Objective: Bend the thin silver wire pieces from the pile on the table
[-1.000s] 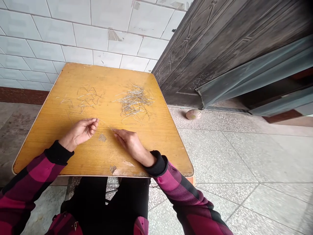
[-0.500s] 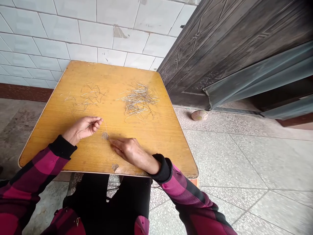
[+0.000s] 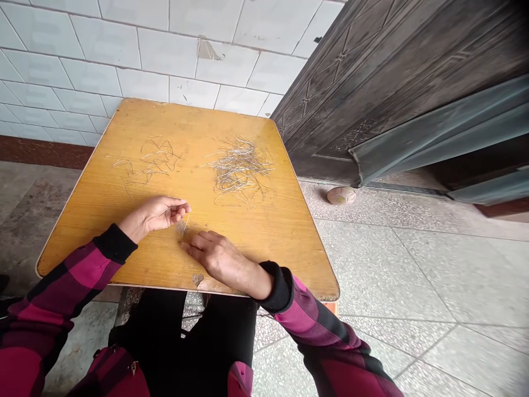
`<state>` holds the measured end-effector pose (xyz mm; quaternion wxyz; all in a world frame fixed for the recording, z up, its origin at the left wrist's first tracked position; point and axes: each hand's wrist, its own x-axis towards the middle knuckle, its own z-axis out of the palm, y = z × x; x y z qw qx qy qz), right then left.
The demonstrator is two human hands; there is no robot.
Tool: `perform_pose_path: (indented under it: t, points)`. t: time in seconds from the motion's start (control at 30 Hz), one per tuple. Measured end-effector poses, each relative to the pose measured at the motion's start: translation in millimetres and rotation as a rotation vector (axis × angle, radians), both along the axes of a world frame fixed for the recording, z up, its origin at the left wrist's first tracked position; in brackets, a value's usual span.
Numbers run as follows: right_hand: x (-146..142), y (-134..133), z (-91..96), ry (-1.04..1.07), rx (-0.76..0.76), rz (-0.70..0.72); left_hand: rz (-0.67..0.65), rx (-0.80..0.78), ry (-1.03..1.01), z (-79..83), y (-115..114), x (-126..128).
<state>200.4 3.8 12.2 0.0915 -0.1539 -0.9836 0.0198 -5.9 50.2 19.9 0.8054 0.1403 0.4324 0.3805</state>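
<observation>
My left hand (image 3: 167, 214) is closed in a pinch on a thin wire (image 3: 187, 221), just above the table. From its fingertips the wire bends down toward my right hand (image 3: 210, 255). My right hand's thumb and fingers are pressed together at the wire's lower end, though the exact contact is too small to see clearly. Beyond my left hand lies a loose scatter of thin wires (image 3: 159, 157). A denser, tangled pile of silvery wires (image 3: 239, 165) lies beyond my right hand.
The yellow wooden table (image 3: 281, 242) stands against a white tiled wall (image 3: 165, 49). A dark carved door (image 3: 355, 82) with a grey cloth (image 3: 413, 143) is at the right. A worn ball (image 3: 341, 195) lies on the speckled floor near the door.
My left hand has moved slightly right, closer to my right hand, with the wire still pinched. The wire between the hands now leans the other way. The view has shifted a little.
</observation>
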Motion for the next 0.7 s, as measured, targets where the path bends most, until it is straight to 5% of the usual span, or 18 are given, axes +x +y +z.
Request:
perform_pose_path:
  t: [0.37,0.7]
  points:
    - [-12,-7,1.6,0.051,0.157,0.102,-0.216,0.04,-0.03,-13.8,4,7]
    - [-17,-15,-3.2,0.033,0.146,0.165,-0.419,0.084,0.143,-0.9,1,11]
